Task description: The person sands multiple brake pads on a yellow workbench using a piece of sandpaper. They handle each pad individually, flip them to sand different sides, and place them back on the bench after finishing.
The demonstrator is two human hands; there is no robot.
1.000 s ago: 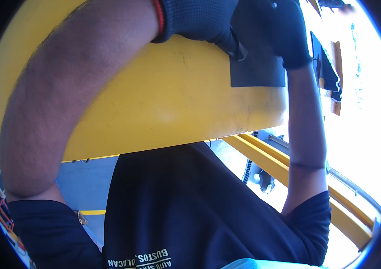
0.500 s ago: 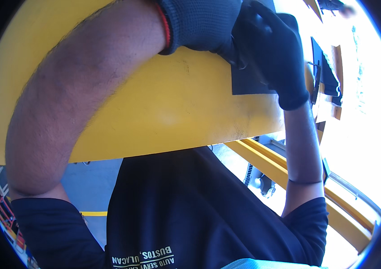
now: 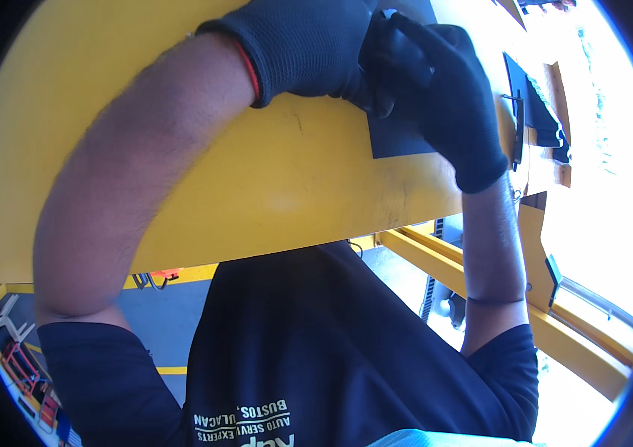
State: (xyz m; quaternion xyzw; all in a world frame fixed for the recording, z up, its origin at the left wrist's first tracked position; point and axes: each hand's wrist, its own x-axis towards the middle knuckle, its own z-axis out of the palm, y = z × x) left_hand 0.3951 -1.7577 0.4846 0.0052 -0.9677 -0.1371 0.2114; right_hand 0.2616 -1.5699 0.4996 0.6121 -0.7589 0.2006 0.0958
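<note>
Both my hands wear dark knit work gloves and meet over a broad, curved yellow panel (image 3: pixel 242 194). My left hand (image 3: pixel 309 54), with a red edge at its cuff, reaches in from the left with its fingers curled toward the other hand. My right hand (image 3: pixel 456 104) is bent inward, its fingers closed against the left fingertips. Between them is something dark and small that I cannot make out; the gloves cover most of it. Beneath the hands, a flat black rectangular piece (image 3: pixel 398 140) lies on the yellow panel, its upper part partly hidden.
Right of the panel are a black handle-like bar (image 3: pixel 518 134) and dark flaps (image 3: pixel 543 115). Yellow beams (image 3: pixel 577 346) run below at the right. An orange item with dark hooks (image 3: pixel 160 278) shows under the panel's near edge. Red-framed equipment (image 3: pixel 22 365) stands at lower left.
Both hands, still together, sit slightly farther left in the picture, and the left one a little lower. The view has shifted, showing more of the orange item and the beams below.
</note>
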